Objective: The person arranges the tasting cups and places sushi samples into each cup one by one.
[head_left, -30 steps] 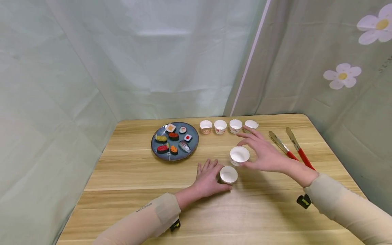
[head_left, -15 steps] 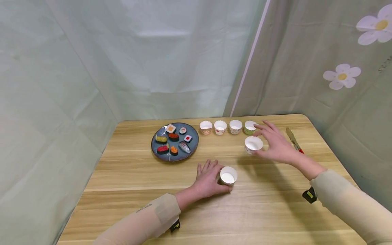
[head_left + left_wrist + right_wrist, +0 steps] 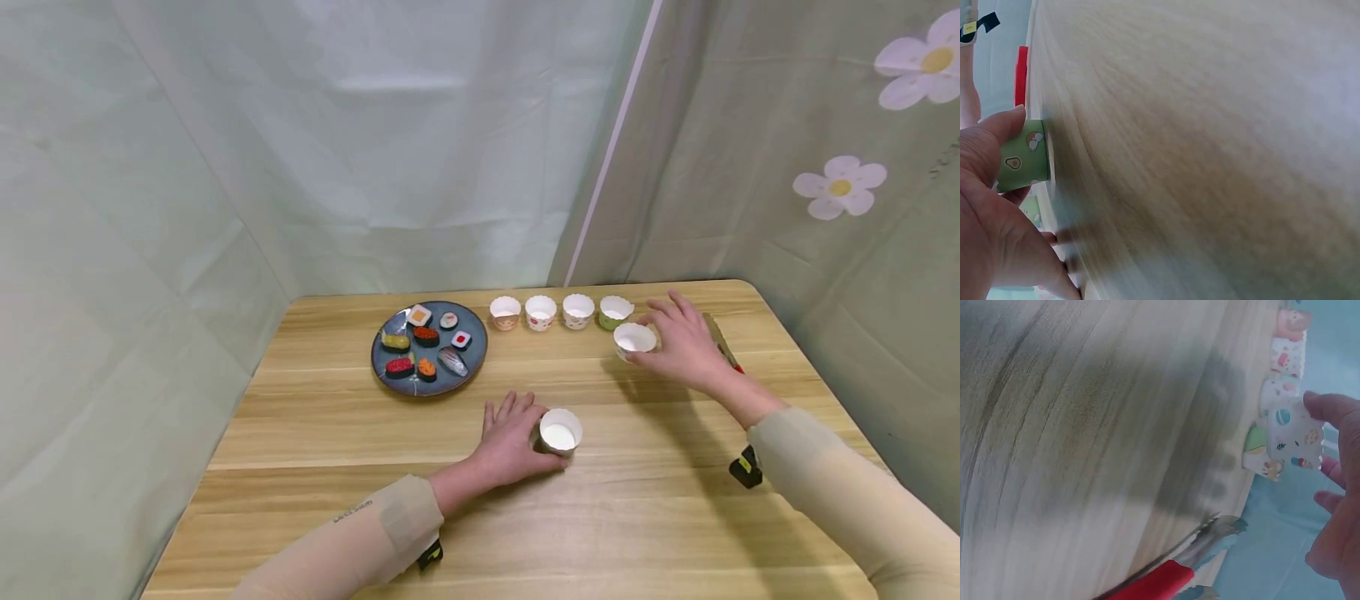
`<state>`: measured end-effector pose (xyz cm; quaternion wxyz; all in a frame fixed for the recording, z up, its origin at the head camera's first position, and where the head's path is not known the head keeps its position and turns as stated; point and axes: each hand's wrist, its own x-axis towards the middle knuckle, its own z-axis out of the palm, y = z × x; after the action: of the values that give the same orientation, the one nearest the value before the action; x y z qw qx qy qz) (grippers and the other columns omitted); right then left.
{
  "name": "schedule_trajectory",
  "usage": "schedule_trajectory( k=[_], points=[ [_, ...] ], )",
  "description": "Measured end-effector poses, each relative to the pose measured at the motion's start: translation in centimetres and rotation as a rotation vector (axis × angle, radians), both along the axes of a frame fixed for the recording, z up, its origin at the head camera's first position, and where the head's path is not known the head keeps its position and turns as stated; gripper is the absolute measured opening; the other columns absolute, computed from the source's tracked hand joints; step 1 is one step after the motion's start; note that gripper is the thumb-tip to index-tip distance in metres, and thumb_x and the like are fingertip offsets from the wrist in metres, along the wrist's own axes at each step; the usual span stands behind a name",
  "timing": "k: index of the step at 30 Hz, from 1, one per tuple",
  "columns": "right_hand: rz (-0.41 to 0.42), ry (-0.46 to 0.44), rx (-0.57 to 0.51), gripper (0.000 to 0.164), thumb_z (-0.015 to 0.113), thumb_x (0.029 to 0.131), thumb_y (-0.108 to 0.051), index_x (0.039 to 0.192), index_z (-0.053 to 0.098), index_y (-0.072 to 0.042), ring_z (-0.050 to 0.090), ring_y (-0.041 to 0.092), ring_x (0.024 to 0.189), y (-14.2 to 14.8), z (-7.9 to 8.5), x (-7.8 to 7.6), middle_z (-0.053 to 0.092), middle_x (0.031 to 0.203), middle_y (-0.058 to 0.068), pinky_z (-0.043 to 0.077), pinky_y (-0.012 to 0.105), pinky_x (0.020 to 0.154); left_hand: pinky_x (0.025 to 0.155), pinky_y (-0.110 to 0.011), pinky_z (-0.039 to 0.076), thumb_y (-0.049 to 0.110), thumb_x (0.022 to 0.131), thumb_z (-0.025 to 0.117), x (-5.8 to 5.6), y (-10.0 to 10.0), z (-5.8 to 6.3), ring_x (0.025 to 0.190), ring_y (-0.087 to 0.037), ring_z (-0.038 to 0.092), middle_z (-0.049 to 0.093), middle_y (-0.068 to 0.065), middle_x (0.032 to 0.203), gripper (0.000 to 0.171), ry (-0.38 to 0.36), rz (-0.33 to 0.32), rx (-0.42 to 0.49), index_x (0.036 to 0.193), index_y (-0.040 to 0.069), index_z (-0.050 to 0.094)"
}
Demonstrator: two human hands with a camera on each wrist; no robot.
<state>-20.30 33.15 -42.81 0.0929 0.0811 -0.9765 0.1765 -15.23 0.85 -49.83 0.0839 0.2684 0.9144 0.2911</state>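
Observation:
My left hand (image 3: 510, 446) grips a green paper baking cup (image 3: 560, 432) between thumb and fingers. Its avocado print shows in the left wrist view, and it stands upright on the tabletop. A white baking cup (image 3: 633, 337) with small coloured prints is pinched by its side in my right hand (image 3: 686, 346), raised over the table. It hovers just in front of the right end of a row of similar cups. That row runs from an orange cup (image 3: 506, 313) through two white ones to a green cup (image 3: 615, 312).
A blue plate (image 3: 476, 358) with several pieces of sushi lies left of the row. Tongs (image 3: 1154, 584) with red handles are at the right, mostly hidden behind my right hand in the head view. A curtain (image 3: 450, 167) hangs along the table's back edge.
My right hand has carried the white baking cup right and away from me, from near the left-hand cup to near the row's right end. The left hand stays where it was.

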Motion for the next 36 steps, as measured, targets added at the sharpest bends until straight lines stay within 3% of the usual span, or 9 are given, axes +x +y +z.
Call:
schedule_trajectory(
  k=[13, 36],
  points=[
    [-0.064, -0.028, 0.024, 0.066, 0.083, 0.082, -0.050, 0.123, 0.067, 0.000, 0.010, 0.053, 0.149, 0.4, -2.2, -1.7, 0.041, 0.152, 0.029, 0.005, 0.072, 0.117, 0.118, -0.071, 0.007, 0.053, 0.072, 0.090, 0.0, 0.1, 0.0, 0.150, -0.044, 0.024, 0.042, -0.017, 0.157, 0.070, 0.020, 0.005, -0.014, 0.127, 0.019, 0.063],
    [-0.082, -0.055, -0.005, 0.067, 0.082, 0.083, -0.051, 0.122, 0.065, 0.000, 0.007, 0.053, 0.149, 0.4, -2.7, -1.7, 0.038, 0.152, 0.031, 0.000, 0.068, 0.119, 0.118, -0.071, 0.006, 0.054, 0.073, 0.089, 0.0, 0.1, 0.0, 0.150, -0.044, 0.023, 0.041, -0.017, 0.157, 0.071, 0.012, 0.005, -0.022, 0.129, 0.020, 0.062]
  ],
)
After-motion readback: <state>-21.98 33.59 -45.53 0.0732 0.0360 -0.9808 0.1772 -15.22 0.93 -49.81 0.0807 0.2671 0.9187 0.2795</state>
